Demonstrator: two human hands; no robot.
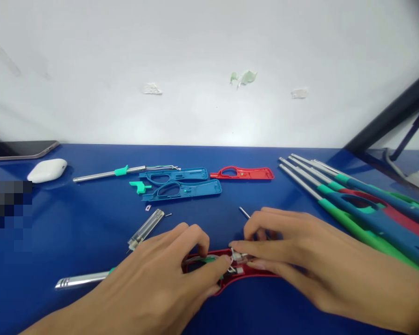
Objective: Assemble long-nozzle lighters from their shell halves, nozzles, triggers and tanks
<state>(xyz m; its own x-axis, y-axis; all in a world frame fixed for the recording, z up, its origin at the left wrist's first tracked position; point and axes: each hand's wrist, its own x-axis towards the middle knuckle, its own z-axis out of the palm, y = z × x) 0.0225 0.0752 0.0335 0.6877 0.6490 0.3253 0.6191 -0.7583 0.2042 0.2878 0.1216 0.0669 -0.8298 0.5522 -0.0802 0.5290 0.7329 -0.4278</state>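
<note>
A red lighter half-shell [251, 271] lies open side up at the front middle, with thin wires and small pale parts [237, 256] inside. My left hand [160, 274] grips its left part, thumb pressed down on the wires. A silver lighter tube [80, 280] with a teal collar emerges left of that hand; its joint with the shell is hidden. Fingertips of my right hand [300, 246] pinch a small clear piece at the shell's right part. A thin metal rod [244, 213] sticks out past my right fingers; its other end is hidden.
Behind lie two blue half-shells [202, 188], a red half-shell [258, 173], a green trigger [138, 187] and a wired tube [94, 176]. A clear fuel tank [146, 230] is near my left hand. Several assembled lighters [363, 209] lie right; earbud case [47, 170] and phone [21, 149] left.
</note>
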